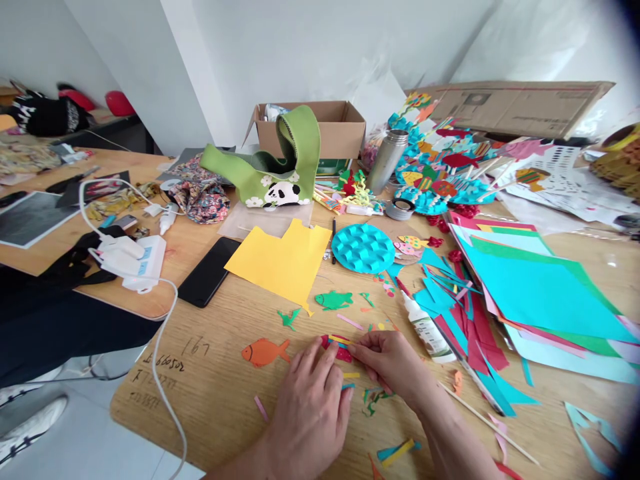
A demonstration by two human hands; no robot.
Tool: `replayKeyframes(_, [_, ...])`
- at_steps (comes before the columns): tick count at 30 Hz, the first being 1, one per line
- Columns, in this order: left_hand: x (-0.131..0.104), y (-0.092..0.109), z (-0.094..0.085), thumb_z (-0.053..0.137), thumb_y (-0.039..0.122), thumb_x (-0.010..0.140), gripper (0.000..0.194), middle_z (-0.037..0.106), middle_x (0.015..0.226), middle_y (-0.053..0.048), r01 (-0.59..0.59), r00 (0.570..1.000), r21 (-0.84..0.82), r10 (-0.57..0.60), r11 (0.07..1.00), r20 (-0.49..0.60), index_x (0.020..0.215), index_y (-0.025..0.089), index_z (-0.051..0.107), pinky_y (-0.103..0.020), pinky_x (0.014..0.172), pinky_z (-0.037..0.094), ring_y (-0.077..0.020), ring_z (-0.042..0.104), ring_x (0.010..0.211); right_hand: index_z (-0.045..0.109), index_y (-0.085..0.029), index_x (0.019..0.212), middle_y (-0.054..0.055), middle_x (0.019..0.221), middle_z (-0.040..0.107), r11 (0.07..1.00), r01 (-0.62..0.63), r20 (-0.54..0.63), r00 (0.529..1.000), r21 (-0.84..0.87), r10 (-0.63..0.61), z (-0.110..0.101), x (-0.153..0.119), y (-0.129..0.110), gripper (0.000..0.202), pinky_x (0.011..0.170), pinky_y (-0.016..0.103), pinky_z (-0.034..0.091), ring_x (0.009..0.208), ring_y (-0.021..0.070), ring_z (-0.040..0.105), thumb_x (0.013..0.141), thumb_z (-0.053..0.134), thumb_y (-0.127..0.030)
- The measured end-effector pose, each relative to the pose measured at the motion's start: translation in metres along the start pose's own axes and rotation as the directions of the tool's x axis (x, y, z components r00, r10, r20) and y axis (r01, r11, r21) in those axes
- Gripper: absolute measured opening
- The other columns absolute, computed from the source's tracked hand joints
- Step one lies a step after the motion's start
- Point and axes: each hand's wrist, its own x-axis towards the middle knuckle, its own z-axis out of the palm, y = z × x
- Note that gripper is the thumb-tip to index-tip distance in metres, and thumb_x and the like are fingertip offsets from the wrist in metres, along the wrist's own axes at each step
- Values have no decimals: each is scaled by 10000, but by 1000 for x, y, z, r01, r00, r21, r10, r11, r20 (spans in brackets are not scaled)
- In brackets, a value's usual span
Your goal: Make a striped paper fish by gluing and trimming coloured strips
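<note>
A red paper fish (343, 354) lies on the wooden table between my hands, with blue and yellow strips across it. The fingertips of my left hand (309, 403) press down on the left end of this fish, fingers bent and close together. My right hand (393, 363) pinches the right end of a yellow paper strip (341, 339) over the fish; its fingertips partly cover the fish's right side. Left of my hands is an orange paper fish (265, 352). Beyond them lies a green paper fish (334, 301). Small paper scraps are scattered around both hands.
A glue bottle (427, 328) lies right of my right hand, near a wooden stick (490, 424) and coloured paper sheets (545, 280). Farther back are yellow paper (280, 260), a blue scalloped plate (363, 247), a phone (209, 272) and a green panda bag (280, 190). A power strip (145, 263) trails a white cable.
</note>
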Motion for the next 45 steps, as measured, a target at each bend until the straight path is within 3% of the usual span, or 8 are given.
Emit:
replayKeyframes(17, [2,1,-2,467,261,896,252,574,1273,-179,56,998,-23,-55,998,31,1092,121,542,-464,933,489,-308,531,1189,546,-179,600,-75,366,461,1000,-14,15,1000,26,13,1,-1,-2,273,293,173,234,276,44,337,741,598,-406])
replayKeyframes(33, [5,2,-6,462,270,903,235,576,1264,-146,83,992,-26,-80,996,97,1079,138,545,-477,956,469,-296,510,1186,553,-167,602,-76,381,467,1000,1,44,999,2,-1,-1,-5,-8,260,297,167,232,280,38,341,767,574,-367])
replayKeyframes(45, [5,2,-3,476,274,899,236,571,1273,-150,76,995,-6,-76,997,65,1080,140,548,-477,956,471,-301,511,1194,510,-187,593,-80,377,479,1000,25,19,1000,-9,-25,2,-5,-5,235,286,160,247,268,44,353,783,547,-321])
